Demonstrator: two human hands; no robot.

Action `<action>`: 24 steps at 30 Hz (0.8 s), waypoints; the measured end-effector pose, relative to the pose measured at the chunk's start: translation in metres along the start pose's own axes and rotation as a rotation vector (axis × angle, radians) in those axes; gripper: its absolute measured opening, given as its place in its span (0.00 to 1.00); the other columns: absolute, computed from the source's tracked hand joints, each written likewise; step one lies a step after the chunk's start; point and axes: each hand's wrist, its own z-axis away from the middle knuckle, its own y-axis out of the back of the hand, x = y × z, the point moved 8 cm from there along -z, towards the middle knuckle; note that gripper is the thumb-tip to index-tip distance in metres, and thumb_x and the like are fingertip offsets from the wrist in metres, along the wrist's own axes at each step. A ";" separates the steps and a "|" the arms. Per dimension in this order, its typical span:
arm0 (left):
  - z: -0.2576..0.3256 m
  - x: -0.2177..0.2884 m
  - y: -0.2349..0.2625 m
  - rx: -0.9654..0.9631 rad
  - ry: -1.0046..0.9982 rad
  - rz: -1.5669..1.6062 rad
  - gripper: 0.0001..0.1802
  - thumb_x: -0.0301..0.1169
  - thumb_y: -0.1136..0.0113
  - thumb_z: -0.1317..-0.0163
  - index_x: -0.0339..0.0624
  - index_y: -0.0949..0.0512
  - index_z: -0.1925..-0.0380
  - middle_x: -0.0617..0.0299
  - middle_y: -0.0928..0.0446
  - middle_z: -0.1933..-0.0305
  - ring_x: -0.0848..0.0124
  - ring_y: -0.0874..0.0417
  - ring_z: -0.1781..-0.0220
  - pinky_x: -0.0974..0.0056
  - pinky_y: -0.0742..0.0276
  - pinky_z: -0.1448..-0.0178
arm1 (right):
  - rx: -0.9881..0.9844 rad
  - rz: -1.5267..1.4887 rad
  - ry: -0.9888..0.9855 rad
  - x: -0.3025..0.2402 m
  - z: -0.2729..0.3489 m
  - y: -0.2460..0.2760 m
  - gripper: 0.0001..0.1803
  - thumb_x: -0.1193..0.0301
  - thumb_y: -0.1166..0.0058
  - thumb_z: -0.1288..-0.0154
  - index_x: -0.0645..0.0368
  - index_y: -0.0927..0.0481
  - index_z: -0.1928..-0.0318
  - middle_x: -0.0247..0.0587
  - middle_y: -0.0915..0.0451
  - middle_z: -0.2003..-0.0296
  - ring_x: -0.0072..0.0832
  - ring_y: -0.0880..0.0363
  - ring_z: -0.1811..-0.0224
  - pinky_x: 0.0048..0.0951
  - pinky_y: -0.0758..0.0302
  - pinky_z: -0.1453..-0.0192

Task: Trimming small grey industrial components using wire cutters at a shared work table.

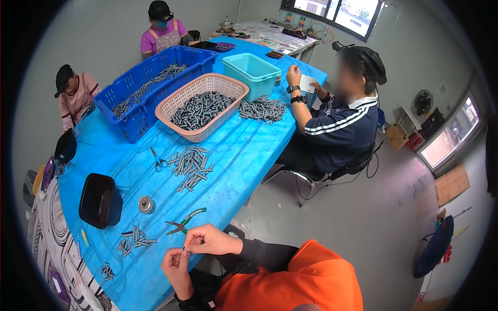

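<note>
At the table's near edge my left hand and my right hand meet, each with thumb and fingers pinched together. Between the fingertips shows a small dark piece, too small to name. Just beyond my hands lie green-handled pliers with the jaws apart. To their left is a loose cluster of short grey tubes, and a smaller group of dark little pieces lies nearer the left edge. A small round metal container stands behind the pliers.
A black bin, scissors and a pile of grey tubes are on the blue-covered table. Further back stand a pink basket, a blue crate and a turquoise tub. A person sits at right; two more are beyond.
</note>
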 end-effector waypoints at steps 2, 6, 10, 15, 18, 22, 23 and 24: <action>0.000 0.001 0.000 0.005 -0.014 -0.016 0.02 0.21 0.42 0.40 0.34 0.25 0.69 0.62 0.22 0.71 0.79 0.24 0.68 0.75 0.30 0.61 | -0.023 0.035 -0.006 -0.006 0.000 0.001 0.04 0.75 0.41 0.39 0.61 0.20 0.65 0.27 0.20 0.72 0.09 0.28 0.71 0.16 0.33 0.68; 0.001 0.000 0.007 0.026 -0.090 -0.049 0.02 0.21 0.42 0.39 0.35 0.26 0.70 0.63 0.23 0.71 0.80 0.25 0.69 0.75 0.31 0.63 | 0.066 0.277 0.114 -0.023 0.003 0.020 0.07 0.75 0.42 0.38 0.61 0.22 0.59 0.29 0.21 0.72 0.13 0.28 0.71 0.18 0.32 0.68; 0.009 0.007 0.027 0.128 -0.129 -0.119 0.03 0.22 0.43 0.38 0.35 0.26 0.70 0.64 0.25 0.71 0.80 0.28 0.69 0.74 0.33 0.63 | 0.794 0.054 0.412 -0.067 0.024 0.138 0.19 0.61 0.53 0.29 0.62 0.30 0.46 0.35 0.23 0.75 0.20 0.26 0.72 0.31 0.26 0.55; 0.002 0.010 0.019 0.002 -0.188 0.017 0.03 0.18 0.44 0.42 0.35 0.28 0.71 0.61 0.27 0.72 0.75 0.28 0.69 0.72 0.33 0.62 | -0.699 -0.694 0.751 -0.160 0.074 0.016 0.35 0.43 0.69 0.29 0.60 0.20 0.71 0.33 0.30 0.82 0.27 0.27 0.80 0.58 0.51 0.29; 0.012 0.021 0.015 -0.135 -0.244 0.128 0.06 0.24 0.41 0.42 0.37 0.29 0.73 0.61 0.28 0.74 0.70 0.28 0.69 0.67 0.33 0.62 | -1.093 -0.691 0.970 -0.186 0.108 -0.030 0.37 0.42 0.69 0.29 0.58 0.23 0.79 0.27 0.34 0.85 0.27 0.31 0.85 0.60 0.54 0.27; 0.027 0.042 -0.006 -0.373 -0.248 0.406 0.13 0.32 0.35 0.45 0.41 0.30 0.78 0.61 0.28 0.78 0.66 0.28 0.70 0.61 0.32 0.59 | -1.005 -0.643 0.646 -0.153 0.080 -0.043 0.39 0.40 0.70 0.29 0.57 0.26 0.85 0.25 0.35 0.88 0.26 0.33 0.86 0.58 0.43 0.31; 0.025 0.045 -0.004 -0.361 -0.249 0.396 0.13 0.32 0.35 0.45 0.41 0.30 0.78 0.61 0.28 0.78 0.66 0.28 0.70 0.61 0.32 0.59 | -0.976 -0.614 0.571 -0.141 0.070 -0.043 0.39 0.40 0.71 0.29 0.56 0.26 0.85 0.25 0.35 0.88 0.27 0.34 0.87 0.56 0.42 0.32; 0.030 0.047 -0.006 -0.442 -0.272 0.427 0.14 0.33 0.33 0.46 0.41 0.29 0.79 0.61 0.28 0.78 0.66 0.27 0.71 0.59 0.30 0.57 | -0.964 -0.730 0.538 -0.128 0.065 -0.043 0.36 0.47 0.66 0.28 0.56 0.26 0.87 0.28 0.32 0.88 0.29 0.34 0.86 0.54 0.39 0.33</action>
